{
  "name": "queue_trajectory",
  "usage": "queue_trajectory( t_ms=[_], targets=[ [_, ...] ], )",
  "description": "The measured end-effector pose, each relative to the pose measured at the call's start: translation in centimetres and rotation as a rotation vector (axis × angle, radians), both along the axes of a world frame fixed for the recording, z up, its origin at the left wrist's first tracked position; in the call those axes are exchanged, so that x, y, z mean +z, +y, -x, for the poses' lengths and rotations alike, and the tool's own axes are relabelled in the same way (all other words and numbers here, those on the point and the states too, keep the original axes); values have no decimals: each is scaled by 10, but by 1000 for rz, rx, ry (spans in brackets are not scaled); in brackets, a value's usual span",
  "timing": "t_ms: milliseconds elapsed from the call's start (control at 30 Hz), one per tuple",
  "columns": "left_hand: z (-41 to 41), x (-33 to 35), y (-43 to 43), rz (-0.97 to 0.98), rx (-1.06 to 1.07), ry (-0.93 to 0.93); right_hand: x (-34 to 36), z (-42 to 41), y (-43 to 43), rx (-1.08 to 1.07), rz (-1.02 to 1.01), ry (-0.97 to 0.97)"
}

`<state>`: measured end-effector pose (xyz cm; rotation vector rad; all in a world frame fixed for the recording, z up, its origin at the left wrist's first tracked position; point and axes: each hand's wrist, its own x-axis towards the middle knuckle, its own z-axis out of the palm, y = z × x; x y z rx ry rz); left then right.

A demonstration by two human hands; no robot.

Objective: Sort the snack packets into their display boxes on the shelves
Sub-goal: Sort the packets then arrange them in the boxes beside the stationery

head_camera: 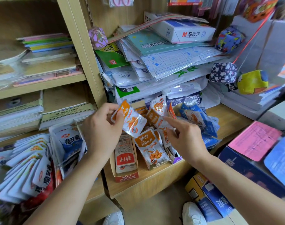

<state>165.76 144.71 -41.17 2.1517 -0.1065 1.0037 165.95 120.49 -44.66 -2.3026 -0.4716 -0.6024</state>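
**Two hands, each holding an orange fish-snack packet above the display boxes**

Your left hand (102, 129) grips an orange packet (130, 121) by its upper end, fingers curled round the edge. The packet is white foil with an orange band, red and white lettering, a picture of small orange fish and a round logo at its lower end. It is tilted and held in the air just above the boxes on the wooden shelf (229, 120).

Your right hand (187, 137) pinches a second orange packet (159, 123) of the same design between thumb and outstretched index finger. The two hands are near each other but not touching.

Below them, the orange display box (156, 165) holds more matching packets, standing on end and leaning. To its left, touching it, the red display box (126, 177) holds flat white packets with red labels (125, 159). To the right of your right hand lies a loose heap of blue packets (197, 118); whether a box holds them cannot be told.

Further left, an open box (52, 137) contains white-and-blue packets (70, 140), with more of them fanned out (24, 166) in front.
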Motion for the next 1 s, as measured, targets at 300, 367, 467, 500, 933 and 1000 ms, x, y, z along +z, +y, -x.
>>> queue_trajectory(
  t_ms=[300,367,467,500,933,1000],
  targets=[
    [-7,-15,-20,-141,-22,130,-10,-3,11,17,181,19],
    [-10,-20,-21,-43,-78,198,-6,-2,11,-7,152,7],
    [-14,-24,-20,161,-169,226,-2,-1,5,-38,160,-9],
    [-15,-22,-20,188,-172,205,-2,1,4,-38,180,-1],
    [-17,-2,5,-9,78,0,-9,-6,11,6,80,166],
    [-17,-4,7,-11,46,3,-6,-8,11,13,57,177]
  ],
)
